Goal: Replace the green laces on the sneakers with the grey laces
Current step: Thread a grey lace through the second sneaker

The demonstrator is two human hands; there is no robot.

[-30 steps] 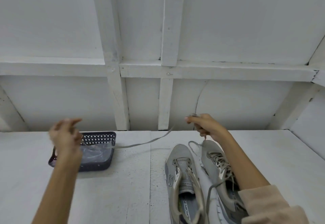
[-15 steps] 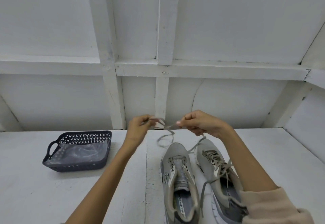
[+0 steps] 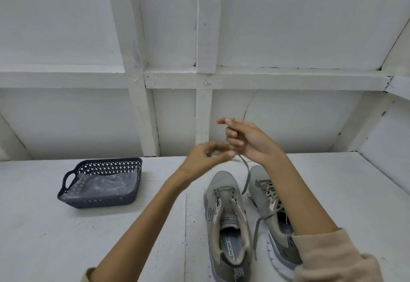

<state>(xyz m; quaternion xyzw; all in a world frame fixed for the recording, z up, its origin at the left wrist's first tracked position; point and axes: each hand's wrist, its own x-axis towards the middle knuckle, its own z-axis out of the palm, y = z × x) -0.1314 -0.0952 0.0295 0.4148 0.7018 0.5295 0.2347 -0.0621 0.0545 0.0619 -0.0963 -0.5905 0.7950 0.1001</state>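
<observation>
A white painted board surface [image 3: 66, 237] fills the foreground, backed by a white framed wall [image 3: 288, 115]. Nearest, a beige sleeve [image 3: 328, 257] covers the right forearm. Two grey sneakers lie side by side, toes pointing away. The left sneaker [image 3: 221, 179] has bare eyelets and an open tongue. The right sneaker [image 3: 259, 177] is threaded with laces [image 3: 268, 190], one end trailing loose towards the heel. Beyond the toes, the right hand [image 3: 246, 140] is raised with its fingers curled, gripping a grey lace [image 3: 245, 177] that hangs down between the sneakers. The left hand [image 3: 206, 159], blurred, is just beside it with thumb and forefinger bent into a ring; I cannot tell whether they pinch the lace. Further left stands a dark basket [image 3: 99, 202] holding a clear bag [image 3: 104, 184].
</observation>
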